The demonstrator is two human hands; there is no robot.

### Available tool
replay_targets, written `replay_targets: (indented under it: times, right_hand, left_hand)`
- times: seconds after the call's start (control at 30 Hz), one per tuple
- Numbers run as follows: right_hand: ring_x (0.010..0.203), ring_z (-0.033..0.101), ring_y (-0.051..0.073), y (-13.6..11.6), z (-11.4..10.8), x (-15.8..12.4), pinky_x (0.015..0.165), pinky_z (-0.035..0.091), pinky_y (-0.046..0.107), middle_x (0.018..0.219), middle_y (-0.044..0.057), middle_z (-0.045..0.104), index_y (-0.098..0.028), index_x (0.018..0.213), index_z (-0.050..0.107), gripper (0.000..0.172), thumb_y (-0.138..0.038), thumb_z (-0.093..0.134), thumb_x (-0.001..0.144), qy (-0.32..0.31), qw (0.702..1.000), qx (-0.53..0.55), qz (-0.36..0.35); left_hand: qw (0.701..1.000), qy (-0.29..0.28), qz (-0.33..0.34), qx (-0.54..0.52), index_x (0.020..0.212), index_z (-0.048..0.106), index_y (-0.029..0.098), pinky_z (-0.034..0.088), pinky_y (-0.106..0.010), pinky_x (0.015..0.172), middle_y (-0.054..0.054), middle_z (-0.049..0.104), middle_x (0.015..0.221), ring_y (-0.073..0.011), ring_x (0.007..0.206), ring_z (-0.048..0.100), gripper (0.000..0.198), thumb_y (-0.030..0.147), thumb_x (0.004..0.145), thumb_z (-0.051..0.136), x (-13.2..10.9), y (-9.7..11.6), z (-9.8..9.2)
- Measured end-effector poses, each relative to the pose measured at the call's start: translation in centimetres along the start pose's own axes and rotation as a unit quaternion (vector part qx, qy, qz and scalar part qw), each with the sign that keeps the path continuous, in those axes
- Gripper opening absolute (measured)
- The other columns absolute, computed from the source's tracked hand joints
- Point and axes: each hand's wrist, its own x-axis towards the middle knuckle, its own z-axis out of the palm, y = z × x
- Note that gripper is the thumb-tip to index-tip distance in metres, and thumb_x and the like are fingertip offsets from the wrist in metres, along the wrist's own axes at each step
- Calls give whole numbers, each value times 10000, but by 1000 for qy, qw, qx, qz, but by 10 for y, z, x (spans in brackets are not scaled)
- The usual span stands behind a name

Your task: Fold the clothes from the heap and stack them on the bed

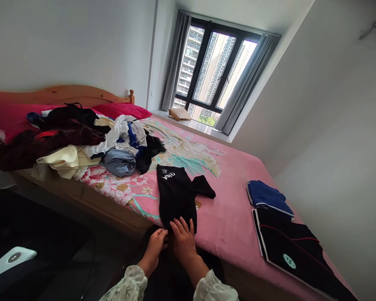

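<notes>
A black T-shirt [177,194] with white lettering lies partly folded at the bed's near edge, one sleeve sticking out to the right. At its lower left corner, the fingers of my left hand [156,247] are pinched together on the cloth. My right hand [184,242] rests on the lower part of the shirt, fingers stretched out and flat, palm down. Dark fabric hangs in shadow below my hands; I cannot tell what it belongs to.
A jumbled heap of clothes [119,133] covers the bed's left side, near a red pillow [123,110]. Folded blue clothing [268,196] and a black garment with red piping [301,244] lie at the right. The pink bedsheet [228,217] stretches between. A white device [11,261] is at lower left.
</notes>
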Motion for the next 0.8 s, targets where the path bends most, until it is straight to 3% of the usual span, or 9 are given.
replay_targets:
  times: [0.13, 0.33, 0.47, 0.53, 0.6, 0.7, 0.8]
  right_hand:
    - [1234, 445, 261, -2, 10, 1, 1068, 233, 526, 1294, 84, 539, -285, 1249, 534, 447, -118, 503, 836, 21, 997, -52, 49]
    - [1002, 573, 256, 3, 23, 14, 935, 374, 475, 1087, 99, 637, -237, 1162, 571, 355, -118, 482, 840, 32, 994, -49, 92]
    - [855, 626, 238, 12, 9, 38, 757, 466, 355, 935, 103, 675, -186, 1134, 579, 319, -147, 491, 830, 30, 993, -39, 105]
    - [875, 637, 239, 14, -18, 58, 719, 478, 330, 1009, 131, 667, -152, 1188, 541, 336, -205, 451, 868, 40, 991, -27, 125]
    - [911, 637, 248, 13, -62, 83, 740, 482, 334, 1095, 157, 641, -132, 1224, 509, 374, -286, 414, 897, 59, 981, 28, 182]
    - [960, 621, 273, 8, -149, 120, 836, 469, 368, 1016, 152, 664, -120, 1119, 573, 365, -354, 492, 850, 111, 934, 208, 269]
    - [927, 637, 232, 7, -236, 145, 808, 504, 348, 968, 104, 683, -148, 1107, 576, 398, -434, 441, 866, 126, 914, 272, 272]
  left_hand:
    - [1000, -6, 13, 0, 725, 557, 193, 463, -290, 665, -13, 597, 771, -172, 766, 582, 254, 433, 643, 575, -2, 8, 1]
    - [999, -10, 23, 25, 744, 605, 189, 440, -271, 631, -15, 613, 741, -173, 755, 578, 226, 378, 626, 570, -1, 16, 9]
    - [998, -30, 33, 49, 749, 657, 179, 401, -253, 572, -6, 597, 666, -158, 665, 556, 256, 356, 588, 567, -2, 19, 20]
    - [997, -32, 43, 56, 719, 651, 181, 371, -243, 534, 7, 569, 620, -148, 611, 533, 261, 379, 567, 576, -3, 22, 25]
    - [996, -31, 59, 61, 669, 627, 182, 342, -237, 507, 19, 536, 575, -138, 566, 504, 262, 415, 554, 592, -3, 27, 28]
    - [993, -42, 91, 67, 622, 597, 179, 327, -240, 497, 26, 510, 541, -129, 535, 471, 298, 467, 548, 622, -3, 41, 28]
    - [987, -65, 127, 70, 672, 622, 178, 374, -256, 549, 7, 564, 607, -155, 615, 516, 333, 489, 556, 649, -4, 60, 33]
